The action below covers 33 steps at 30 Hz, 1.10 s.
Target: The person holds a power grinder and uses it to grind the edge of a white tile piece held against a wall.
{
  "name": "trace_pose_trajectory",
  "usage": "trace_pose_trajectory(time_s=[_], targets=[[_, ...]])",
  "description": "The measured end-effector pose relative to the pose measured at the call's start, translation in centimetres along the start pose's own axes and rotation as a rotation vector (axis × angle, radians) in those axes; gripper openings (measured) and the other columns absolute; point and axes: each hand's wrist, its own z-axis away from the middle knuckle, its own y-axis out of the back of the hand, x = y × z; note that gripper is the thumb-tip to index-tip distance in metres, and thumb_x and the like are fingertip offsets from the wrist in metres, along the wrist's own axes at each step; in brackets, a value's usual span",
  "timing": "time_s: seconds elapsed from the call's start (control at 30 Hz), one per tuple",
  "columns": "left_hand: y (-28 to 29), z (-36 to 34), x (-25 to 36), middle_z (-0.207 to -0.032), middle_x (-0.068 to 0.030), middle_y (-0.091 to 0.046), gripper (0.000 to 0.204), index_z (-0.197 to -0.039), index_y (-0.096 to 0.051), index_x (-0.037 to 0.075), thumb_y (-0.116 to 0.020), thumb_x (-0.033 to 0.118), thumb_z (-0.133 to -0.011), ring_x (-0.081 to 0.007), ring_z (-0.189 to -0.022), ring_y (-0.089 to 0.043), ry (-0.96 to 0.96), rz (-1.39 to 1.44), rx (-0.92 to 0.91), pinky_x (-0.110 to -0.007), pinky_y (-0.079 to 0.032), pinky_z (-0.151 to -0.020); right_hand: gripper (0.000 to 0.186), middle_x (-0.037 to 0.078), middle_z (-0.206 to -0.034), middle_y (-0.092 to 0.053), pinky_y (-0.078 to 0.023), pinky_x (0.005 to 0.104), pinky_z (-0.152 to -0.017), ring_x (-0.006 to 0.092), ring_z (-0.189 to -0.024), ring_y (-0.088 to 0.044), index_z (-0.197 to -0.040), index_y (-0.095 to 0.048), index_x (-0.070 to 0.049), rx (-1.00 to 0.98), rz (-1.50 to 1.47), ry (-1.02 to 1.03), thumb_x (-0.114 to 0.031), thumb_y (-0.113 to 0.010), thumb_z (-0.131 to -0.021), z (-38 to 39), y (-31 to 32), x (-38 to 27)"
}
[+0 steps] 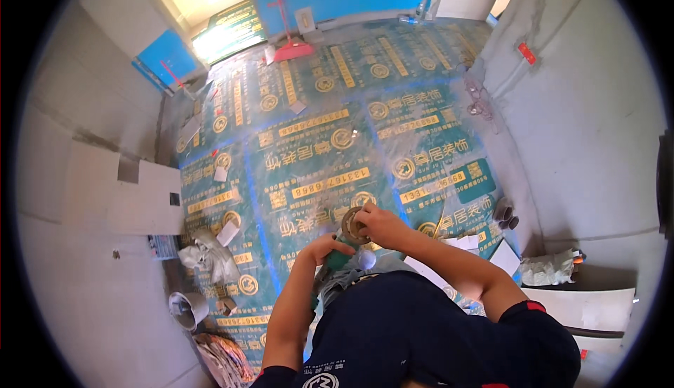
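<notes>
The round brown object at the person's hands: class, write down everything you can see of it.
The round brown object looks ring-like, its broad rim appearing as an oval. Its material and any markings are too small to tell. It is held up in front of the person's torso, above the covered floor. The fingers of the right hand rest on its right side. A green object at the left hand sits just below it; whether the two are joined is unclear.

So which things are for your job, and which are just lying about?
In the job:
brown ring-shaped disc, in the right hand
green object (kind unclear), in the left hand

Seemingly not in use:
pink broom
pale bucket
clear plastic bottles
</notes>
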Motion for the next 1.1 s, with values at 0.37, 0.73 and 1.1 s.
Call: trace_pose_trajectory(time_s=[0.37, 0.73, 1.1], targets=[[6.5, -14.5, 24.0, -0.095, -0.0090, -0.070, 0.042, -0.106, -0.068, 0.000, -0.082, 0.006, -0.067, -0.0212, -0.084, -0.067, 0.025, -0.198, -0.134, -0.034, -0.055, -0.076, 0.044, 0.013, -0.077, -0.063, -0.053, 0.0433, -0.052, 0.0332, -0.061, -0.066, -0.082, -0.064, -0.006, 0.300, 0.436, -0.305, -0.049, -0.064, -0.086, -17.3, 10.9, 11.8], [7.1, -31.0, 47.9, -0.099, -0.0096, -0.070, 0.043, -0.111, -0.066, 0.000, -0.079, 0.003, -0.070, -0.0214, -0.087, -0.067, 0.271, -0.357, -0.220, -0.035, -0.055, -0.078, 0.053, 0.013, -0.067, -0.065, -0.050, 0.0443, -0.050, 0.0309, -0.060, -0.066, -0.071, -0.067, -0.008, 0.288, 0.370, -0.736, -0.054, -0.053, -0.093, -29.1, 26.0, 25.4], [0.6, -50.1, 72.2, -0.104, -0.0101, -0.069, 0.046, -0.113, -0.066, -0.001, -0.080, 0.005, -0.070, -0.0218, -0.092, -0.066, 0.281, -0.436, -0.347, -0.035, -0.053, -0.084, 0.038, 0.014, -0.101, -0.061, -0.052, 0.0462, -0.068, 0.0364, -0.084, -0.065, -0.111, -0.051, -0.007, 0.469, 0.030, -0.585, -0.036, -0.064, -0.091, -33.3, 45.4, 45.5]])
